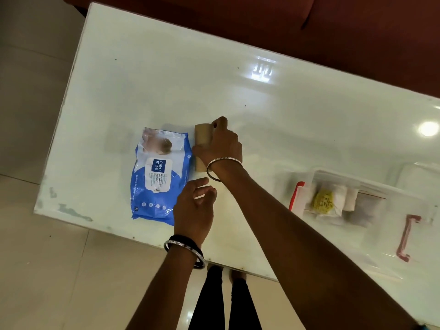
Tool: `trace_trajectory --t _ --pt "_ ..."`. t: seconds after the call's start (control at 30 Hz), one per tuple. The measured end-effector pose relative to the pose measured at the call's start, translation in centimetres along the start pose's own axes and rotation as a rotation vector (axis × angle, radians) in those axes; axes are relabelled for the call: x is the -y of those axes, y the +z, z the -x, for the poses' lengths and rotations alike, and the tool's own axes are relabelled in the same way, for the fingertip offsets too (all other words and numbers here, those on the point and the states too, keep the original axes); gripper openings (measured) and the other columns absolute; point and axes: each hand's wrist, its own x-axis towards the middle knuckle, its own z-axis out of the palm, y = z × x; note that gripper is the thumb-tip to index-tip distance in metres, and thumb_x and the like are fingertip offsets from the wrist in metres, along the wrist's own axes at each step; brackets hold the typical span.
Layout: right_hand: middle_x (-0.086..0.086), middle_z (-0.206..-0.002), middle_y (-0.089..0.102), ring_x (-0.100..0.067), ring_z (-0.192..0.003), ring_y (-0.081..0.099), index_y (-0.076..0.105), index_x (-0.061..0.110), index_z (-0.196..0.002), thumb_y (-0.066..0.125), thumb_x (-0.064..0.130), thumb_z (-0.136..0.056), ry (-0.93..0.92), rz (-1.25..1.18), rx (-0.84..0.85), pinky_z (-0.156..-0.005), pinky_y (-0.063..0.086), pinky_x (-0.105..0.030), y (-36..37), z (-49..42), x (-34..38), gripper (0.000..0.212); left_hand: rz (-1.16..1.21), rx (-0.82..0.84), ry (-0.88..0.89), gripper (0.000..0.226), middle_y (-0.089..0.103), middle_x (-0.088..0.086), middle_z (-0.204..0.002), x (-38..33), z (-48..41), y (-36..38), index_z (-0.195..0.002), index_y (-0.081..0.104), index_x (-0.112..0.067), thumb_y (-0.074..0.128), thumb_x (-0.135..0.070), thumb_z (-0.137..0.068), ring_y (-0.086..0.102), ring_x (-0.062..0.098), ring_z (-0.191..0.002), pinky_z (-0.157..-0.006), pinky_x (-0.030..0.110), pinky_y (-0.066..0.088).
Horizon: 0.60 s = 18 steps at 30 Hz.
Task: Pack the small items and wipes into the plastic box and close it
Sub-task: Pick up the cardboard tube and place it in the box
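Wipes (159, 173) beside roll (202, 139) (gripped)

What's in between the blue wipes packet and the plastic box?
In the head view, the right hand gripping a tan roll sits beside the wipes packet; bare table follows up to the plastic box.

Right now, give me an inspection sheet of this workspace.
Surface: glossy white table, chipped near its left edge.
Job's things: wipes pack flat on table; brown roll beside it; clear plastic box, red latches, already holding small packets.
Clutter: nothing seen.
Hands: right hand closed on the brown roll; left hand open, over the pack's edge.
Cables: nothing seen.
Surroundings: tiled floor, dark red sofa behind.
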Motion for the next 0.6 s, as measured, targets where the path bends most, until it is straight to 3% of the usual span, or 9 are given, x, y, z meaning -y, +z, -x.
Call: trace_trajectory --t 0.13,0.23,0.33,0.43,0.5,0.6 --pt "-0.006 -0.118 0.064 -0.028 -0.106 0.066 0.047 0.012 -0.125 0.081 0.033 -0.071 0.022 0.0 -0.082 -0.083 0.05 -0.033 -1.1 1.2 -0.8 0.067 -0.037 0.023 0.047 0.02 0.069 0.006 -0.109 -0.1 0.0 -0.7 -0.109 0.064 -0.019 0.062 -0.012 -0.091 0.067 0.022 -0.101 -0.095 0.046 0.053" --pt "-0.002 -0.115 0.067 -0.021 -0.099 0.066 0.055 0.015 -0.122 0.082 0.035 -0.07 0.011 -0.107 -0.188 -0.086 0.054 -0.033 -3.1 3.5 -2.0 0.062 -0.018 0.043 0.072 0.018 0.07 0.006 -0.104 -0.1 0.0 -0.9 -0.108 0.065 -0.016 0.059 -0.01 -0.092 0.068 0.024 -0.1 -0.091 0.042 0.055" --pt "0.008 -0.107 0.071 -0.01 -0.087 0.068 0.06 0.02 -0.116 0.083 0.035 -0.069 -0.071 -0.263 -0.331 -0.078 0.061 -0.03 -6.4 7.3 -3.8 0.054 -0.001 0.067 0.101 0.02 0.071 0.005 -0.099 0.1 0.2 -0.6 -0.107 0.066 -0.014 0.057 -0.004 -0.091 0.069 0.023 -0.096 -0.081 0.031 0.055" --pt "0.018 -0.093 0.073 0.0 -0.083 0.071 0.058 0.032 -0.108 0.087 0.032 -0.063 -0.069 -0.489 -0.477 -0.065 0.06 -0.018 -10.5 11.6 -6.8 0.053 -0.007 0.097 0.136 0.021 0.072 0.008 -0.098 0.0 0.6 -0.1 -0.106 0.067 -0.012 0.056 -0.001 -0.091 0.07 0.023 -0.092 -0.078 0.03 0.055" --pt "0.015 -0.087 0.075 -0.001 -0.08 0.073 0.057 0.033 -0.103 0.09 0.03 -0.058 -0.005 -0.561 -0.563 -0.065 0.062 -0.021 -13.1 14.0 -9.8 0.055 -0.008 0.12 0.156 0.02 0.071 0.011 -0.099 0.0 1.0 0.3 -0.106 0.067 -0.01 0.056 -0.001 -0.092 0.07 0.023 -0.091 -0.077 0.029 0.056" --pt "0.007 -0.089 0.075 -0.007 -0.083 0.074 0.06 0.027 -0.101 0.092 0.022 -0.058 0.057 -0.451 -0.61 -0.074 0.063 -0.032 -15.9 16.4 -14.7 0.053 -0.002 0.154 0.168 0.02 0.07 0.014 -0.102 0.2 1.6 0.9 -0.107 0.066 -0.008 0.055 0.0 -0.092 0.068 0.023 -0.089 -0.072 0.024 0.055"
